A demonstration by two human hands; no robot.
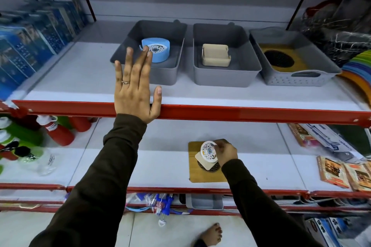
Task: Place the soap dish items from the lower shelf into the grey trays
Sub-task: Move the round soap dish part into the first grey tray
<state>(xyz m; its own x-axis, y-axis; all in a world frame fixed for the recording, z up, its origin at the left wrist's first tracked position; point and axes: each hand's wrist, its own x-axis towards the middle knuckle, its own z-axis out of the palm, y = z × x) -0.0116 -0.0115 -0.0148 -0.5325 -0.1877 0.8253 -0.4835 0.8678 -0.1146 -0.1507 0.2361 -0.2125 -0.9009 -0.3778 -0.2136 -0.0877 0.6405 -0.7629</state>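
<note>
Presently, one lot in hand: the right hand (225, 151) is closed around a beige soap dish (206, 157) on the lower shelf (160, 164), thumb and fingers pinching it beside its round white patterned label (208, 150). Handling advice: lift it straight up so that it clears the wooden soap dish (200, 174) beneath, whose dark round insert (208, 167) shows just under the beige piece, and so that the lower item is not dragged off the shelf edge; then carry it past the red shelf rail (241, 112) and set it flat in a tray. Matching stock suggests the middle grey tray (224, 78), which holds a like beige dish (215, 55). The left hand (136, 86) is open and empty, fingers spread flat over the rail, fingertips near the left grey tray (160, 77) containing a blue round dish (157, 50). The right grey tray (301, 80) holds a wooden dish with dark insert (279, 58). Description of held item: small, squarish, pale beige, rounded corners, apparently light rigid plastic; label face tilted toward the camera.
</note>
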